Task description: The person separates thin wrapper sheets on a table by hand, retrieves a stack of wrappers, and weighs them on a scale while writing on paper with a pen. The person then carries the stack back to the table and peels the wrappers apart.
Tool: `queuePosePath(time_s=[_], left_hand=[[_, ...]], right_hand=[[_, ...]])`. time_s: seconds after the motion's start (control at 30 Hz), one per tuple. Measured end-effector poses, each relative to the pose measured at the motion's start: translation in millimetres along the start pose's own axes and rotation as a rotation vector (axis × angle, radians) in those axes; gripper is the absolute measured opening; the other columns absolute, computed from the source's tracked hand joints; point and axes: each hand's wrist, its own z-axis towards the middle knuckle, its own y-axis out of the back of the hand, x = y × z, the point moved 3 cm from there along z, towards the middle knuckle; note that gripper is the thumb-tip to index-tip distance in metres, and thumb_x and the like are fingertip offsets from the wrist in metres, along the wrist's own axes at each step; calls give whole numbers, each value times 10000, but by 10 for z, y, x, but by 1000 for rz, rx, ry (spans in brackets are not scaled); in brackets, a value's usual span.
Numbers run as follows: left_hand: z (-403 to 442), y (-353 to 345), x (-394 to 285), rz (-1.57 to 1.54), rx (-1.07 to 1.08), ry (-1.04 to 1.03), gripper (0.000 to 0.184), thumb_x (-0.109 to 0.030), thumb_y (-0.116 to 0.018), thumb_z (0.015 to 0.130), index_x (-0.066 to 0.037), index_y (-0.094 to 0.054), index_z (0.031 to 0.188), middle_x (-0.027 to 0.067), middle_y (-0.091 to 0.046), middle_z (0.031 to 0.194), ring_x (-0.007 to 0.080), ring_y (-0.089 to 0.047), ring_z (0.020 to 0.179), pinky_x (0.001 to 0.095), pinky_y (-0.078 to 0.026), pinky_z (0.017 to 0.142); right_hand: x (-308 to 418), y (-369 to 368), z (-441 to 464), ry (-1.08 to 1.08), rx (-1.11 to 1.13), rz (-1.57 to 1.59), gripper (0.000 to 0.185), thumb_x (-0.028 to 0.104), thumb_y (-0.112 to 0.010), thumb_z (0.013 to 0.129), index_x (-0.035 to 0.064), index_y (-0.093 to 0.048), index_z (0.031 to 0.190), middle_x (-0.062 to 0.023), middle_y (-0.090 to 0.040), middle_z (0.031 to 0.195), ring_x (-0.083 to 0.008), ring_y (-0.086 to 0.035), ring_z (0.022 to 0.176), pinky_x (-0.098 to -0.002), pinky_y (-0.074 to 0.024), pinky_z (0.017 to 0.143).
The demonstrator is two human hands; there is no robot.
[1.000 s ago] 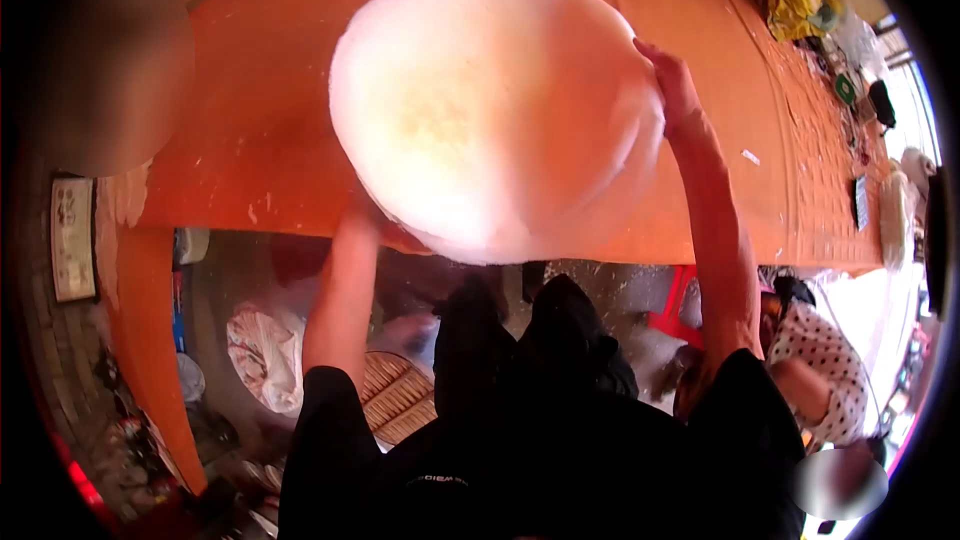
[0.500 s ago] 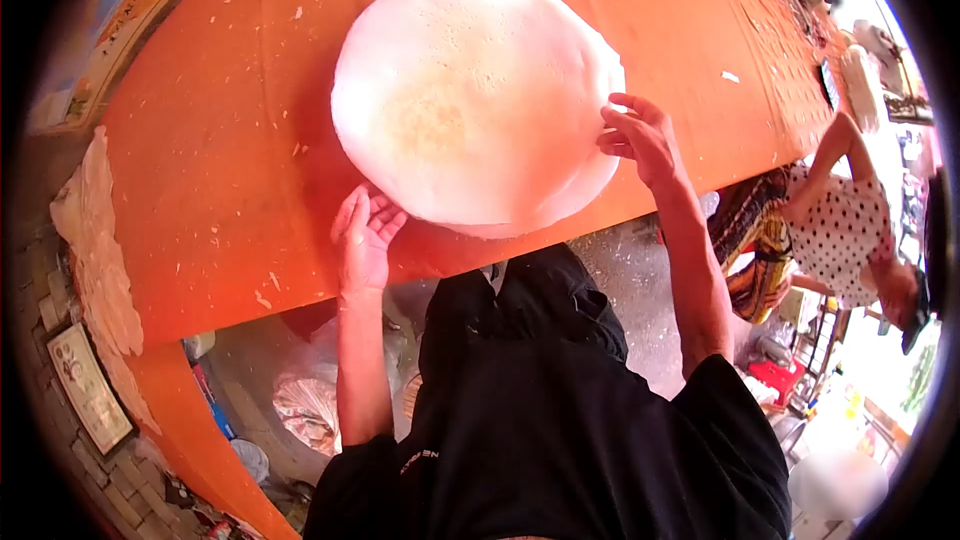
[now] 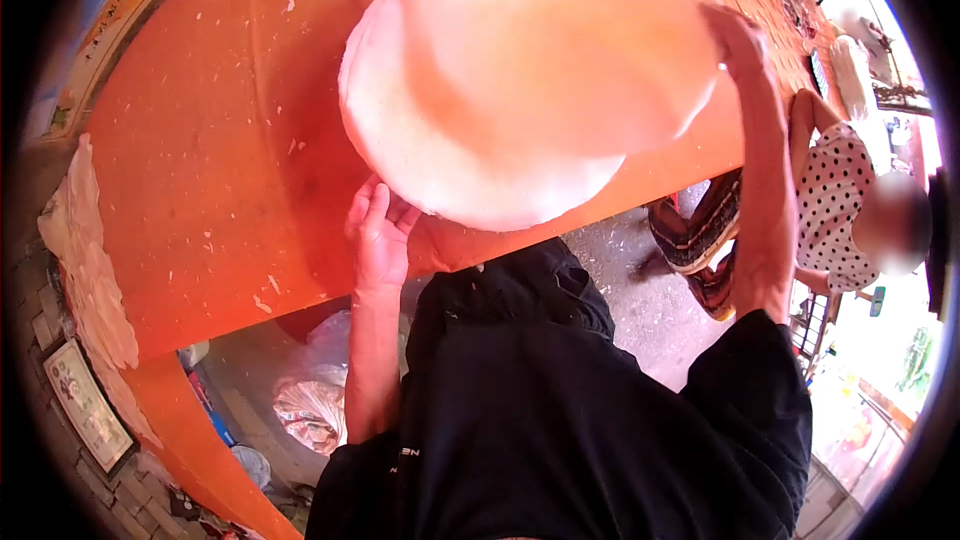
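A stack of large, round, pale sheets that look like thin flatbread (image 3: 520,195) lies on the orange-covered table. Above it hangs the top flatbread (image 3: 590,40), raised and blurred by motion, its shadow falling on those below. My right hand (image 3: 742,45) pinches this sheet by its right edge; the fingertips are partly hidden. At the stack's lower left edge rests my left hand (image 3: 382,240), palm up with fingers apart, close to or touching the rim, holding nothing.
Pale scraps dot the orange table (image 3: 200,190). Pale sheet material (image 3: 90,250) hangs at its left edge. A person in a polka-dot top (image 3: 840,190) is on the right. Below the table sits a plastic bag (image 3: 310,405). Several small items line the far right.
My right hand has moved up and right, lifting the top flatbread off the stack. My left hand stays by the rim, shifted slightly right. The person on the right has shifted.
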Motion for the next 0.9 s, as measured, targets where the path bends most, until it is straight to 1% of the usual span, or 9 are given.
queuePosePath(time_s=[0.03, 0.13, 0.27, 0.33, 0.47, 0.5, 0.53, 0.73, 0.9], left_hand=[[8, -51, -11, 346, 34, -205, 287, -219, -545, 920, -66, -515, 1160, 59, -585, 1079, 173, -569, 957, 315, -505, 817], [32, -280, 75, 341, 137, -195, 313, -199, -543, 919, -67, -497, 1198, 58, -586, 1077, 177, -566, 960, 322, -500, 817], [47, -531, 132, 277, 405, -240, 370, -205, -530, 925, -74, -460, 1264, 61, -565, 1143, 196, -543, 1023, 353, -474, 864], [16, -771, 203, 205, 293, -225, 417, -236, -519, 929, -87, -428, 1308, 59, -523, 1231, 213, -502, 1111, 381, -437, 919], [160, -874, 251, 320, 312, -287, 473, -275, -554, 907, -99, -412, 1323, 46, -490, 1281, 216, -457, 1180, 398, -410, 955], [196, -834, 284, 324, 211, -283, 494, -244, -583, 882, -107, -412, 1324, 42, -482, 1283, 210, -456, 1169, 388, -413, 945], [182, -873, 300, 326, 211, -281, 494, -244, -583, 882, -107, -412, 1324, 42, -482, 1283, 210, -456, 1169, 388, -413, 945], [72, -788, 181, 366, 114, -290, 591, -274, -655, 813, -40, -422, 1304, 74, -449, 1317, 216, -431, 1190, 399, -349, 1006], [-84, -598, 266, 336, 78, -274, 585, -217, -679, 804, -28, -428, 1297, 77, -492, 1278, 221, -478, 1151, 381, -379, 995]], right_hand=[[-53, 205, 209, 12, -30, -57, 192, 240, -713, 739, 72, -720, 832, 20, -610, 664, -88, -510, 500, -232, -398, 450], [-742, 1106, 1196, -62, 59, -180, 175, 230, -696, 770, 63, -677, 818, 10, -528, 592, -92, -441, 463, -251, -316, 418], [-625, 1017, 788, 53, -37, -1075, 324, 243, -726, 744, 33, -621, 967, -47, -567, 772, -136, -513, 650, -279, -395, 547], [-309, 398, 173, 268, 76, -865, 415, 250, -741, 731, 18, -592, 1042, -75, -586, 862, -158, -549, 743, -292, -434, 612], [303, -1034, -1467, 200, 757, -360, 606, 264, -770, 705, -12, -536, 1191, -131, -625, 1043, -202, -622, 930, -320, -513, 741], [319, -1255, -1776, 618, 731, -303, 652, 339, -786, 682, -19, -547, 1172, -162, -630, 1011, -268, -625, 907, -379, -507, 758], [485, -1365, -1965, 622, 808, -352, 677, 331, -795, 645, -33, -543, 1157, -189, -615, 988, -333, -614, 882, -414, -499, 759], [323, -1413, -2060, 570, 636, -284, 123, 110, -686, 693, 36, -671, 790, -159, -604, 703, -334, -603, 666, -394, -493, 607], [176, -1482, -2080, 1042, 615, -822, 42, 123, -569, 714, 83, -571, 700, -90, -553, 635, -267, -564, 552, -408, -448, 517]])
